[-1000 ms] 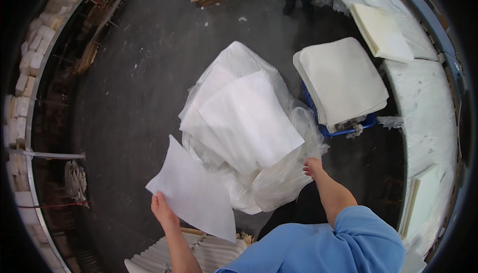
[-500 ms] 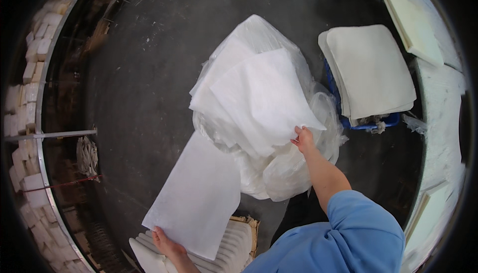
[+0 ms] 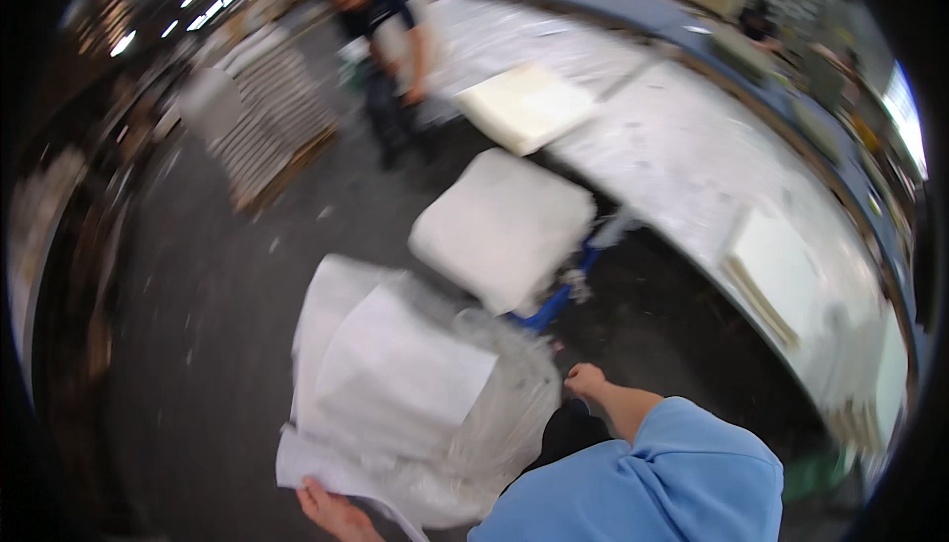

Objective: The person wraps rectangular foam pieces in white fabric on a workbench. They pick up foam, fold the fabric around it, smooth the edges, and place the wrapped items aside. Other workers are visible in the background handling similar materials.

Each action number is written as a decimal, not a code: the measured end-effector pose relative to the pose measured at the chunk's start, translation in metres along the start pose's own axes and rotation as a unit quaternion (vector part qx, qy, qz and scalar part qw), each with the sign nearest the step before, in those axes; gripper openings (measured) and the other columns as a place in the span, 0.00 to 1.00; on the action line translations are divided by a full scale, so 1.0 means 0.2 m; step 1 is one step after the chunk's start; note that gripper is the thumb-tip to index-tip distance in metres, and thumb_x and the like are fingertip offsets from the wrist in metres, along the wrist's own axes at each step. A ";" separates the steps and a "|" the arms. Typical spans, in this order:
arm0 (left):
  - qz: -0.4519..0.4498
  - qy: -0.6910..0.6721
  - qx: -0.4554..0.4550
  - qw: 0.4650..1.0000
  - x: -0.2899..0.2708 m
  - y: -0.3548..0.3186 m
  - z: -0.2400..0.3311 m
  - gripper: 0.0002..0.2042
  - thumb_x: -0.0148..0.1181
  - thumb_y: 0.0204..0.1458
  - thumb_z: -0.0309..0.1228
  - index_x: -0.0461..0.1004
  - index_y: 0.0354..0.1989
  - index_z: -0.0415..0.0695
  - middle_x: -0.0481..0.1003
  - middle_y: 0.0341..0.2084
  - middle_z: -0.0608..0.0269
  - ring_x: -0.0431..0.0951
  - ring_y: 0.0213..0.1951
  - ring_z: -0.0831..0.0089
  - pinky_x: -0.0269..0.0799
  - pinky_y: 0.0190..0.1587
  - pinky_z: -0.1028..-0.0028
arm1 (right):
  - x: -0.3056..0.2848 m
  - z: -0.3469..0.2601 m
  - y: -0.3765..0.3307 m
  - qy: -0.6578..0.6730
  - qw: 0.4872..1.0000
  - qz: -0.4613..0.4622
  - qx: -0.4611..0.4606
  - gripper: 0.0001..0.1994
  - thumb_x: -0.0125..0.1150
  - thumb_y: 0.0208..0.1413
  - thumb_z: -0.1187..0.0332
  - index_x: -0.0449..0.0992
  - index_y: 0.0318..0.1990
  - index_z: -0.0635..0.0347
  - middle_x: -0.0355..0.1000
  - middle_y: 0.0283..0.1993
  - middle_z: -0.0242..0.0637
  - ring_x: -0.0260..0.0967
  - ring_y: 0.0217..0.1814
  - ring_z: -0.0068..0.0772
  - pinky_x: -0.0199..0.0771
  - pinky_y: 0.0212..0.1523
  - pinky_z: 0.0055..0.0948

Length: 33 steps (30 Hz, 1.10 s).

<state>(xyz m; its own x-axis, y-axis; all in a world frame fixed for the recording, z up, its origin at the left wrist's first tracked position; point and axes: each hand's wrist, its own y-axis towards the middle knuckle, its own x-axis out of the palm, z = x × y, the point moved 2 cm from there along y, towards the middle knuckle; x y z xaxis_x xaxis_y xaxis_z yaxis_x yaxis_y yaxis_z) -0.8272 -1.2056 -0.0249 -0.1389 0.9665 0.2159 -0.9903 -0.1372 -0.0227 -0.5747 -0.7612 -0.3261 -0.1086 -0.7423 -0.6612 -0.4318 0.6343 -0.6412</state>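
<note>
A big heap of white sheets in clear plastic wrap (image 3: 415,394) stands in front of me on the dark floor. My left hand (image 3: 331,510) is at the bottom edge, gripping the lower edge of a white sheet (image 3: 326,473) at the heap's base. My right hand (image 3: 585,380) reaches out in a light blue sleeve (image 3: 672,473); its fingers are curled beside the right side of the wrapped heap, with nothing clearly in them. The picture is blurred by motion.
A thick stack of white sheets (image 3: 504,226) rests on a blue cart (image 3: 554,300) behind the heap. A long pale worktable (image 3: 712,157) curves along the right with more stacks (image 3: 524,107). A person in dark clothes (image 3: 381,58) stands beside a pallet of stacked sheets (image 3: 277,117).
The view has swung upward, so the far table and the other person now show. My left hand with its sheet has moved in against the heap's base. My right hand has come off the heap's top.
</note>
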 end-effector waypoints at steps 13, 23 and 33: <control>-0.364 -0.012 -0.111 0.925 1.32 -1.01 -0.19 0.15 0.54 0.67 0.30 0.70 0.58 0.36 0.77 0.51 0.50 0.83 0.44 0.64 0.81 0.48 0.65 | -0.11 1.18 -1.04 0.175 0.977 0.070 0.097 0.33 0.69 0.52 0.49 0.73 0.65 0.52 0.79 0.56 0.41 0.76 0.60 0.44 0.76 0.60 0.40; -0.501 -0.082 -0.127 0.852 1.64 -2.37 -0.09 0.18 0.50 0.68 0.27 0.63 0.64 0.39 0.77 0.50 0.51 0.85 0.45 0.55 0.82 0.49 0.63 | -0.32 1.67 -1.57 0.298 0.951 0.064 -0.054 0.53 0.70 0.55 0.47 0.41 0.79 0.49 0.68 0.67 0.50 0.69 0.67 0.52 0.69 0.66 0.38; -0.561 -0.100 -0.099 0.816 1.96 -2.88 -0.04 0.16 0.50 0.68 0.26 0.62 0.63 0.39 0.76 0.52 0.52 0.85 0.44 0.54 0.82 0.48 0.62 | -0.69 1.82 -2.08 0.421 0.824 0.085 -0.370 0.56 0.74 0.54 0.61 0.35 0.80 0.55 0.43 0.81 0.46 0.41 0.82 0.44 0.44 0.79 0.44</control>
<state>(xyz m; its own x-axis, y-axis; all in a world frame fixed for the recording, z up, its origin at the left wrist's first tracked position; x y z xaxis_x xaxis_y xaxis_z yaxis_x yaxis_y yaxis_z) -0.3104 -0.7467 0.0657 0.8402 0.4017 0.3644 -0.4777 0.8663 0.1463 -0.0534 -0.8447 -0.1098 -0.6725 -0.7400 -0.0124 -0.7395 0.6712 0.0517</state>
